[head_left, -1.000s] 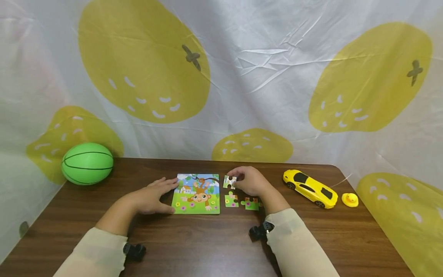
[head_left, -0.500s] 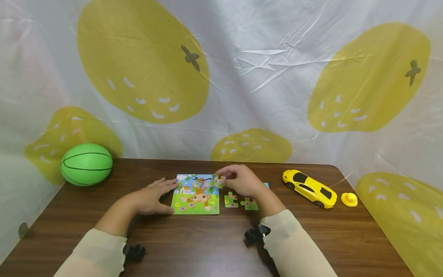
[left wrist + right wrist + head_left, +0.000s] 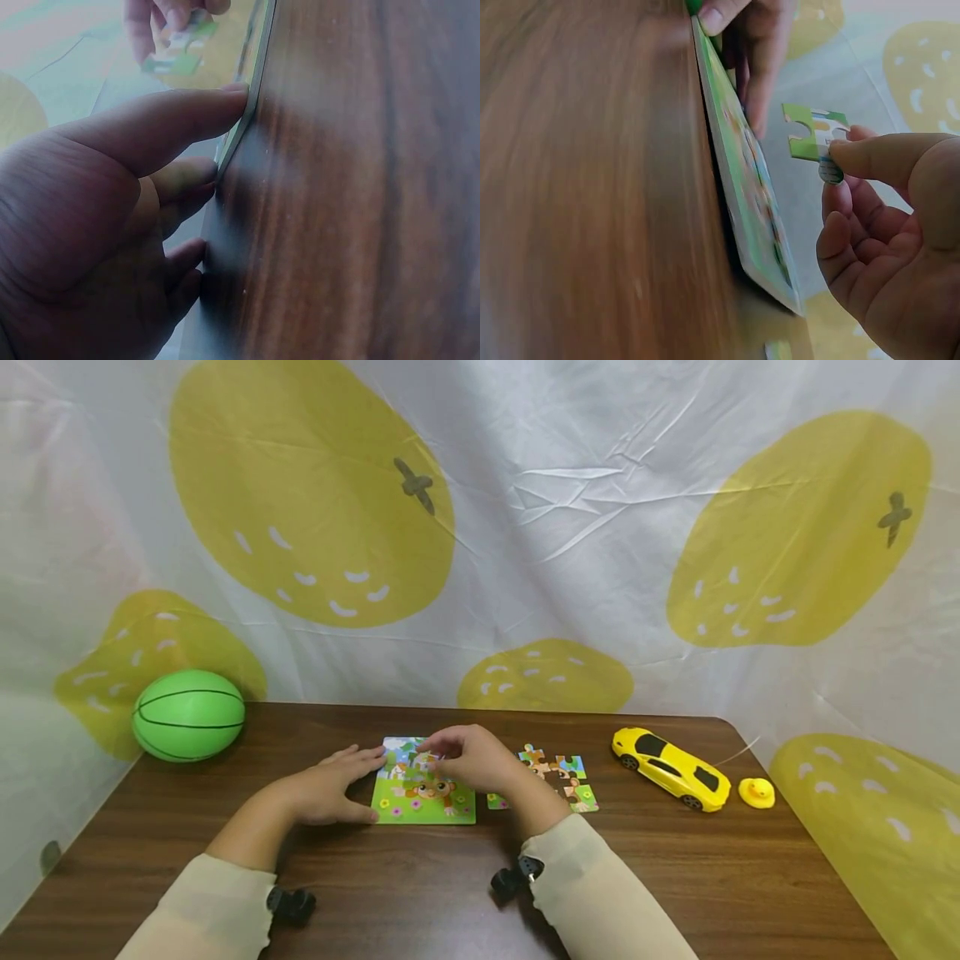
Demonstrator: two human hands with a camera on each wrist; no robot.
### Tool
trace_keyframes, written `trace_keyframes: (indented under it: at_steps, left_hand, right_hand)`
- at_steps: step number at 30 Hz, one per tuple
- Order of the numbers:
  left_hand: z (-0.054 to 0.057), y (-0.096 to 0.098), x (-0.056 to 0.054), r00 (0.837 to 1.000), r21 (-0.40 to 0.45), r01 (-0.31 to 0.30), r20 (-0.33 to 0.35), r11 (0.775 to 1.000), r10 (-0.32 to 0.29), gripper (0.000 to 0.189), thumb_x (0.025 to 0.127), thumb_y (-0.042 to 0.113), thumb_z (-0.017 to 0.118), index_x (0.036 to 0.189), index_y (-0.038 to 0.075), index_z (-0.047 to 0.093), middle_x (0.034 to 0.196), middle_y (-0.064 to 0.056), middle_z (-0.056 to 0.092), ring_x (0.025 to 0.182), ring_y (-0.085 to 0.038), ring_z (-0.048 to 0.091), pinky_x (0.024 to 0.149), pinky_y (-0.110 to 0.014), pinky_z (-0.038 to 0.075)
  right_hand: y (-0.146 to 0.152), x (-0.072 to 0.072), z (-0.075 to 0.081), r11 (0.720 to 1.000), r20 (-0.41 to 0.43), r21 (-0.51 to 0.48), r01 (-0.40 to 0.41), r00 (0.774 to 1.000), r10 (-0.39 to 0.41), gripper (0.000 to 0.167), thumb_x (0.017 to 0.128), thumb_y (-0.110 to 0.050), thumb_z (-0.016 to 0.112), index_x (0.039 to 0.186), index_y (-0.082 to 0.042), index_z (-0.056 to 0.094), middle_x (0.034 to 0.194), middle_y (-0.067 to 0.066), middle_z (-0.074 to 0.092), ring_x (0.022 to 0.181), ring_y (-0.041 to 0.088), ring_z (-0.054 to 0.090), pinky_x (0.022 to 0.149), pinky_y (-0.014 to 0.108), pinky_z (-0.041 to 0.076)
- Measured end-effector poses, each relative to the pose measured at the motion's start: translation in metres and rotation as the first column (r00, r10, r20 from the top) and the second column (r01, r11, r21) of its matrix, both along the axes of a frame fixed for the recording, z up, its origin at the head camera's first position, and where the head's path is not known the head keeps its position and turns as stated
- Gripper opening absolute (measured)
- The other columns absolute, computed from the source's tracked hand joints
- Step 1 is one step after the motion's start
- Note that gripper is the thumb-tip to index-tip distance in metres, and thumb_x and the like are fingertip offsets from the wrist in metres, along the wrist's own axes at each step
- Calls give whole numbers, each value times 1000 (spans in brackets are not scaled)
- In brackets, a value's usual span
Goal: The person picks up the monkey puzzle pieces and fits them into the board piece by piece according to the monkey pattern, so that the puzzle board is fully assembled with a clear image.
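Observation:
A square puzzle board [image 3: 423, 814] with a monkey picture lies flat on the table. My left hand [image 3: 322, 789] rests at its left side, fingers spread; in the left wrist view the thumb [image 3: 202, 112] touches the board's edge. Above the board, my right hand [image 3: 480, 764] pinches a puzzle piece [image 3: 804, 139] between thumb and forefinger, off the surface in the right wrist view. Several puzzle pieces [image 3: 572, 767] lie right of the board, some of them hidden behind the right hand and forearm.
A green ball [image 3: 189, 717] sits at the table's back left. Toward the right stand a yellow toy car [image 3: 671, 768] and a small yellow rubber duck [image 3: 757, 792]. A fruit-patterned curtain [image 3: 540, 585] hangs behind the brown wooden table [image 3: 420, 893].
My right hand has lifted the puzzle piece from right of the board and carried it left over the board's upper part. More loose pieces now show. The left hand has stayed put.

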State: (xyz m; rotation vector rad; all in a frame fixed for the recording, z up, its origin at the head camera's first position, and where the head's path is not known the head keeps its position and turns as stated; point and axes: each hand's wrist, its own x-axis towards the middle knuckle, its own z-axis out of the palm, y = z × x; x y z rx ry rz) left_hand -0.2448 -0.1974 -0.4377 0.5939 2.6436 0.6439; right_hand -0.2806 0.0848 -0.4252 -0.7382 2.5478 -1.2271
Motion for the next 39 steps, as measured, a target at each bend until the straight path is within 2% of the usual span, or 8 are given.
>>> trace_keyframes:
  at_steps: [8, 12, 19, 25, 30, 35, 39]
  left_hand:
    - [0, -1, 0, 1000, 6, 3, -4, 1000, -2, 96, 91, 51, 81, 168, 15, 37, 180, -6, 25, 168, -47, 9, 128, -77, 16]
    - [1, -1, 0, 1000, 8, -1, -1, 1000, 1, 97, 91, 52, 81, 169, 16, 36, 180, -7, 25, 168, -47, 8, 127, -78, 17]
    - [2, -1, 2, 1000, 3, -1, 3, 1000, 1, 97, 92, 52, 80, 169, 15, 35, 180, -9, 26, 167, -47, 8, 128, -77, 18]
    - [4, 0, 3, 1000, 17, 3, 4, 1000, -3, 96, 91, 51, 81, 168, 14, 37, 179, -10, 26, 167, -49, 9, 128, -77, 17]
    - [4, 0, 3, 1000, 20, 9, -3, 1000, -9, 95, 92, 50, 81, 168, 13, 38, 179, -11, 27, 167, -49, 10, 128, -76, 18]
    - [4, -1, 2, 1000, 23, 16, -9, 1000, -16, 95, 92, 50, 81, 168, 12, 37, 179, -11, 28, 166, -50, 10, 128, -76, 18]
    - [4, -1, 3, 1000, 27, 16, -3, 999, -16, 95, 92, 50, 81, 168, 13, 36, 179, -11, 26, 166, -50, 9, 127, -77, 17]
  right_hand:
    - [-21, -4, -7, 999, 33, 8, -38, 999, 38, 27, 96, -10, 77, 122, -19, 81, 94, -3, 76, 76, 9, 65, 66, 25, 55]
    - [-29, -6, -9, 998, 29, 52, -36, 999, 35, 27, 95, -11, 78, 121, -20, 81, 91, -3, 74, 72, 10, 63, 62, 26, 55]
    - [-41, -6, -6, 986, -3, 167, -1, 1000, 2, 28, 97, -13, 77, 123, -22, 80, 100, -3, 73, 86, 10, 65, 73, 27, 56]
    - [-47, -4, -6, 977, 35, 212, 34, 999, -42, 33, 94, -13, 80, 124, -26, 79, 111, -1, 74, 94, 14, 67, 75, 29, 58]
    - [-48, -5, -9, 970, 56, 242, -1, 998, -13, 42, 90, -13, 85, 128, -28, 77, 129, 0, 73, 110, 16, 66, 78, 29, 60]
    - [-48, -9, -13, 959, -22, 281, -30, 999, 38, 44, 86, -15, 88, 129, -24, 79, 124, 0, 70, 99, 13, 60, 87, 31, 57]
    - [-47, -9, -13, 956, -32, 292, -40, 998, 52, 44, 88, -17, 87, 131, -22, 79, 128, 1, 67, 106, 14, 61, 98, 34, 55]
